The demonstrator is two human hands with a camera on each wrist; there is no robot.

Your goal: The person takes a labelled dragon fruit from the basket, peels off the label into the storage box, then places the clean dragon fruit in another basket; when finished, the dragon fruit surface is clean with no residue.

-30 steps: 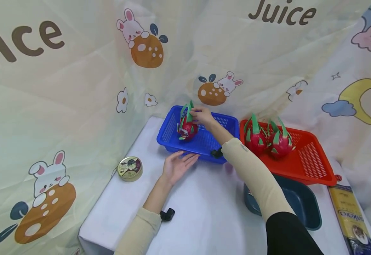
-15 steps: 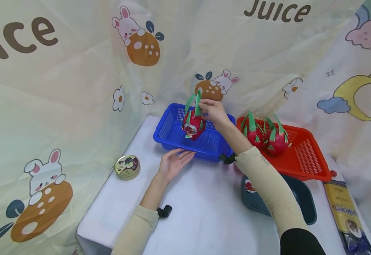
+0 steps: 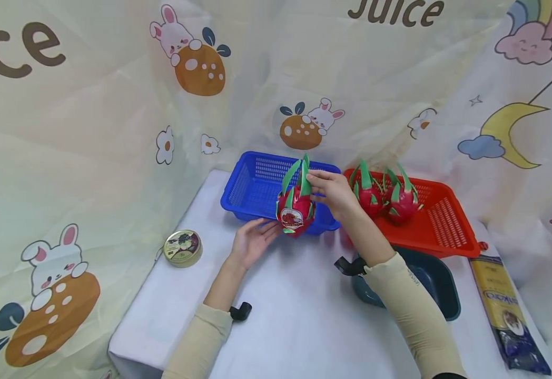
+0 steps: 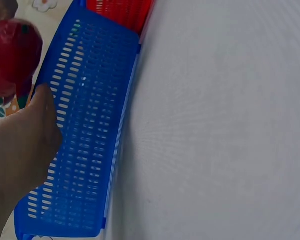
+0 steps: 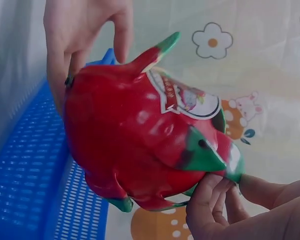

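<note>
A red dragon fruit (image 3: 296, 210) with green leaf tips and a round label hangs over the front edge of the blue basket (image 3: 247, 197). My right hand (image 3: 335, 192) pinches it by a green leaf, plainly seen in the right wrist view, where the dragon fruit (image 5: 125, 135) fills the middle. My left hand (image 3: 254, 242) has its palm turned up and fingers extended at the basket's front rim, just left of and below the fruit. In the left wrist view the left hand (image 4: 22, 145) stands beside the basket wall, with the fruit (image 4: 15, 57) above it.
Two more dragon fruits (image 3: 401, 200) sit in a red basket (image 3: 446, 231) on the right. In front of that stands a dark teal tub (image 3: 439, 287), partly behind the right arm. A gold and blue packet (image 3: 505, 310) lies at the right edge, and a round tin (image 3: 183, 248) at the left.
The right hand has lifted the dragon fruit from inside the blue basket and brought it forward over the front rim. The left hand has stayed near that rim, palm up. The head view has shifted slightly.
</note>
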